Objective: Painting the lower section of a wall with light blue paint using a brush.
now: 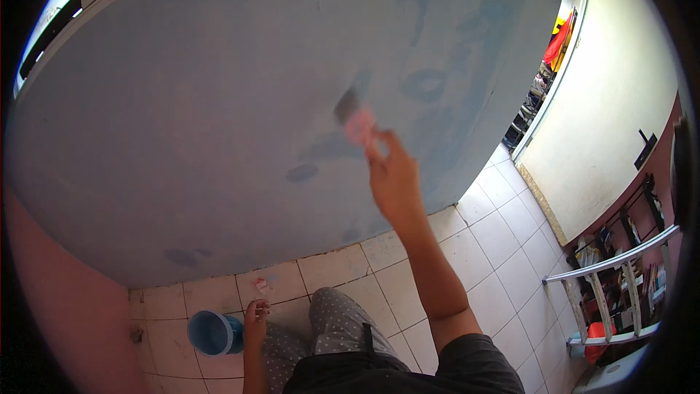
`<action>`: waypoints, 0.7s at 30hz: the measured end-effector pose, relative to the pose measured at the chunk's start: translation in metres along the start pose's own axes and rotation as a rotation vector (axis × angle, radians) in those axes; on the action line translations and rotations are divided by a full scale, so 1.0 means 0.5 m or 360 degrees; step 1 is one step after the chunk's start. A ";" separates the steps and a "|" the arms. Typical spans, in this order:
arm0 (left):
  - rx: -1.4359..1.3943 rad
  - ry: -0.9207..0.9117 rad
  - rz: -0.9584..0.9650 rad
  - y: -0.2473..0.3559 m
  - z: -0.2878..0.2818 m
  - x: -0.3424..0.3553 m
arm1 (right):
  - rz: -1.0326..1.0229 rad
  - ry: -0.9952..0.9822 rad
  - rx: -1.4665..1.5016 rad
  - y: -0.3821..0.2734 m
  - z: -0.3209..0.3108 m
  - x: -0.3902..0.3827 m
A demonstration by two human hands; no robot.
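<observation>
My right hand (392, 171) is raised in front of a blue-grey wall (219, 87). Its fingers are closed on a pink tool with a flat dark end (353, 115), smeared by motion; whether it is a brush or a scraper I cannot tell. The dark end is at the wall or close to it. Darker blue, damp-looking patches (423, 85) mark the wall around it. Low at my left, my left hand (255, 319) hangs beside my knee, its fingers loosely apart with nothing visible in them. A blue bucket (235, 333) stands right beside that hand.
Pale floor tiles (354, 306) run along the wall's foot, with a crumpled pinkish scrap (262, 285) on them. A pink wall (65, 270) closes off the left. On the right are a cream door (605, 66), a metal ladder (616, 257) and a red object (596, 334).
</observation>
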State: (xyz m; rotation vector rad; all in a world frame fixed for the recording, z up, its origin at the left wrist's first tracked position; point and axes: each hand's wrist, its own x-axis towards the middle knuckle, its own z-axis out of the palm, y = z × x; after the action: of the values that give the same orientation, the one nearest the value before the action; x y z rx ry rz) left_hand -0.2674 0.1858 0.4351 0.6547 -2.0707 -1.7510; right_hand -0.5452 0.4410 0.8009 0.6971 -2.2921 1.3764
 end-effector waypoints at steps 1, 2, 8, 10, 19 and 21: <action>0.0001 -0.0007 -0.0004 0.005 0.001 0.002 | 0.0050 0.0146 0.0056 -0.036 -0.024 0.022; -0.0009 0.0005 0.0017 0.008 0.001 0.004 | 0.0094 0.0289 0.0117 -0.052 -0.033 0.038; -0.0073 -0.0033 0.0050 0.014 0.012 0.005 | -0.0194 0.0312 -0.0333 0.142 0.096 -0.010; -0.0070 -0.0003 0.0016 -0.002 0.015 -0.012 | -0.0160 0.0120 -0.0362 0.162 0.101 -0.048; -0.0071 0.0004 0.0045 0.006 -0.008 0.012 | -0.0020 0.0295 0.0090 -0.014 0.010 0.049; -0.0067 0.0001 0.0044 0.019 0.001 0.015 | 0.0018 0.0212 0.0082 0.025 0.037 0.048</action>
State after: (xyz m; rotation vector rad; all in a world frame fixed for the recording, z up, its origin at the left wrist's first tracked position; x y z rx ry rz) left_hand -0.2750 0.1833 0.4440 0.6115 -2.0268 -1.7737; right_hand -0.5731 0.4241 0.7968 0.5904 -2.1674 1.4466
